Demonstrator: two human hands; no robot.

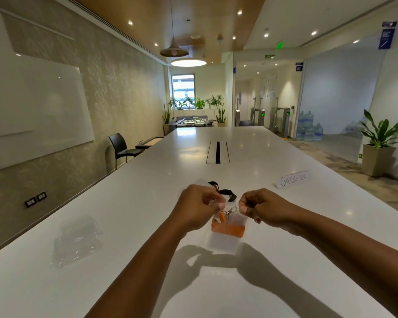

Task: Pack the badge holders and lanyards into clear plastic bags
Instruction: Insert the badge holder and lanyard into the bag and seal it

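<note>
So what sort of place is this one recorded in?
Most likely an office common area: a long white conference table, a wall whiteboard, access turnstiles and a handwritten CHECK-IN sign.

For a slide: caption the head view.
Left hand and right hand pinch a clear bag holding an orange badge holder over a table.

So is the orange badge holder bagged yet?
In, it seems: the orange badge holder shows through the clear bag, below where left hand and right hand pinch its top.
</note>
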